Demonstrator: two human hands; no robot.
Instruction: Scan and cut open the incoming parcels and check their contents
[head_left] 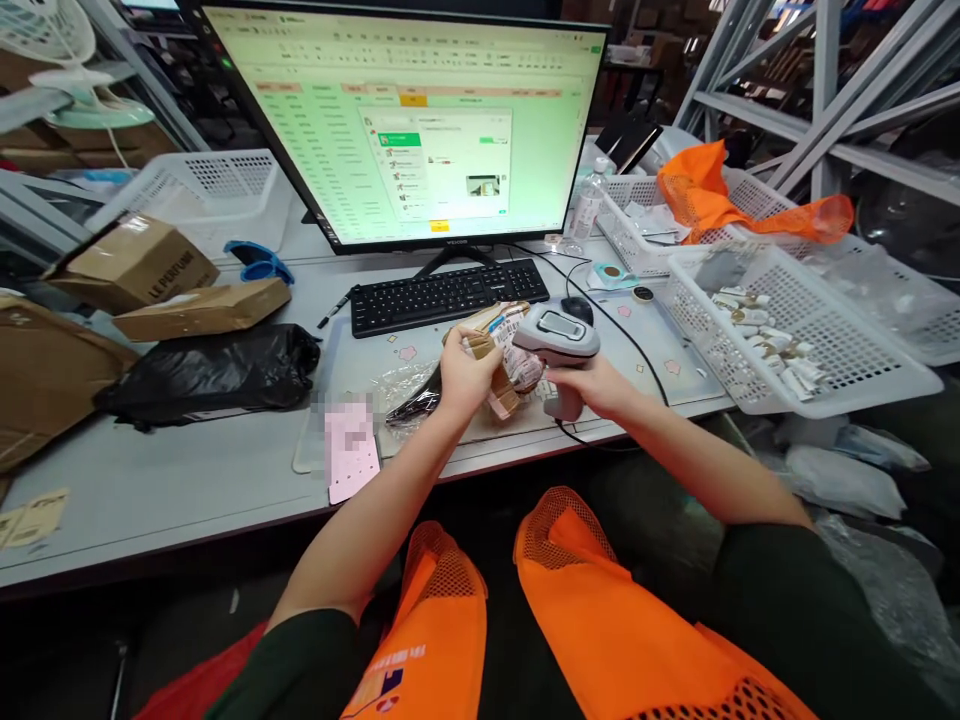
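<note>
My left hand [466,375] is closed around a small taped cardboard parcel [501,340] with a printed label, held just above the desk's front edge. My right hand [592,385] grips the handle of a grey barcode scanner [559,335], whose head points left at the parcel and nearly touches it. The scanner's black cable runs back across the desk. A crumpled clear plastic bag [409,390] lies under my left hand. A black keyboard [448,293] and a lit monitor [409,125] stand behind.
Cardboard boxes [139,262] and a black plastic bag [214,372] fill the desk's left. White baskets [795,335] with small items sit at the right, one holding an orange mesh bag [709,195]. A pink paper [351,450] lies near the front edge. Orange mesh bags [600,610] rest on my lap.
</note>
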